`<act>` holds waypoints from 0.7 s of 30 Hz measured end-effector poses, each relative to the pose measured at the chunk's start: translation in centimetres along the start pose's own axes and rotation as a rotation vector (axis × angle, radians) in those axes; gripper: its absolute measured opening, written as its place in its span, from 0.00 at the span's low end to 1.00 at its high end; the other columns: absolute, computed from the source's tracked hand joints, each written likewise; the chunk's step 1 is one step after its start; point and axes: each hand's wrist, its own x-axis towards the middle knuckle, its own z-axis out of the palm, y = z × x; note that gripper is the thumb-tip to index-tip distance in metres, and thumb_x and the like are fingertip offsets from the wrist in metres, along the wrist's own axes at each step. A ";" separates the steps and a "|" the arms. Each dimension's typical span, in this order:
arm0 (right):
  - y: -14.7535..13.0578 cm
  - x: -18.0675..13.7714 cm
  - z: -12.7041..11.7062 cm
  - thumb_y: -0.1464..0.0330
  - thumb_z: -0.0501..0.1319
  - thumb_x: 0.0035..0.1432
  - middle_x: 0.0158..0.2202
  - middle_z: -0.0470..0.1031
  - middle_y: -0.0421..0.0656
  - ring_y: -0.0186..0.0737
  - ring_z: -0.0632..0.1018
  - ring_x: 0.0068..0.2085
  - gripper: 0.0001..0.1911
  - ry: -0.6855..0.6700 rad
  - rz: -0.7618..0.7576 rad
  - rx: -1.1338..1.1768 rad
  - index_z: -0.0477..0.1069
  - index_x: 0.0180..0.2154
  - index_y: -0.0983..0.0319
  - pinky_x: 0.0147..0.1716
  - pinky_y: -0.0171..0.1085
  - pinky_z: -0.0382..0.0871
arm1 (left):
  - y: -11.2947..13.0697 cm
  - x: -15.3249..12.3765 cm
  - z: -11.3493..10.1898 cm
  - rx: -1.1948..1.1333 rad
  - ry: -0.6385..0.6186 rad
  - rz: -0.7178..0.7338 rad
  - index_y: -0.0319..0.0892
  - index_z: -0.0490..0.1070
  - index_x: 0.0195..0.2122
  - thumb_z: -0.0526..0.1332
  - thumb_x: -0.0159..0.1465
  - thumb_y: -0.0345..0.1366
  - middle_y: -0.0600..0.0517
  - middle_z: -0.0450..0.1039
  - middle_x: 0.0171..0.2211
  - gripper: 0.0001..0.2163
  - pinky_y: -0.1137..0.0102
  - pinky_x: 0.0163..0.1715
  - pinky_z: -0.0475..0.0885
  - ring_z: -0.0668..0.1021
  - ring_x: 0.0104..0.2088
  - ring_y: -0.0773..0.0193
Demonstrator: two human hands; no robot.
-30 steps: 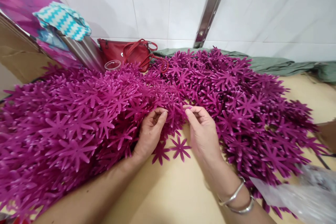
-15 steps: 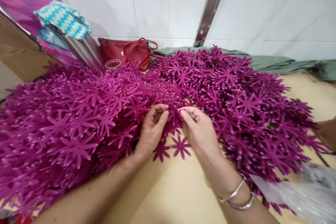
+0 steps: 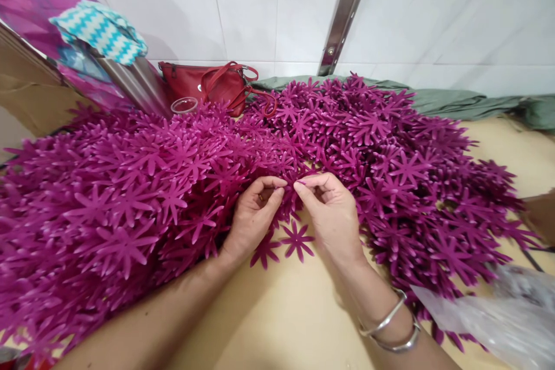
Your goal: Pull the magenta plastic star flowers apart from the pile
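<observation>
My left hand (image 3: 254, 211) and my right hand (image 3: 333, 214) meet over the middle of the table, thumbs and forefingers pinched, the tips a small gap apart. A purple artificial flower piece (image 3: 299, 181) shows at the fingertips, partly covered by them; its outline blends into the purple pieces behind. Just below the hands, a flat star-shaped flower piece (image 3: 297, 241) lies on the table, with another flower piece (image 3: 265, 251) beside it. Large heaps of the same pieces spread to the left (image 3: 125, 202) and right (image 3: 403, 167) of my hands.
Behind the heaps stand a red handbag (image 3: 182, 82), a clear round lid or cup (image 3: 184, 105) and a steel container (image 3: 139, 84) with a blue zigzag cloth (image 3: 104, 32) on top. Green fabric (image 3: 459, 105) runs along the tiled wall. A plastic bag (image 3: 498, 318) lies front right.
My hands have come closer together, narrowing the gap between the fingertips. The left fingers have shifted slightly right. The whole view has drifted a little; the heaps look the same.
</observation>
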 end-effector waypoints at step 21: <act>-0.1 -0.8 0.1 0.73 0.65 0.63 0.36 0.77 0.38 0.39 0.79 0.38 0.04 -0.114 -0.163 -0.301 0.74 0.38 0.57 0.43 0.39 0.72 | 0.1 0.3 0.0 -0.129 0.017 -0.081 0.42 0.78 0.41 0.73 0.60 0.38 0.53 0.80 0.39 0.10 0.72 0.45 0.75 0.80 0.41 0.66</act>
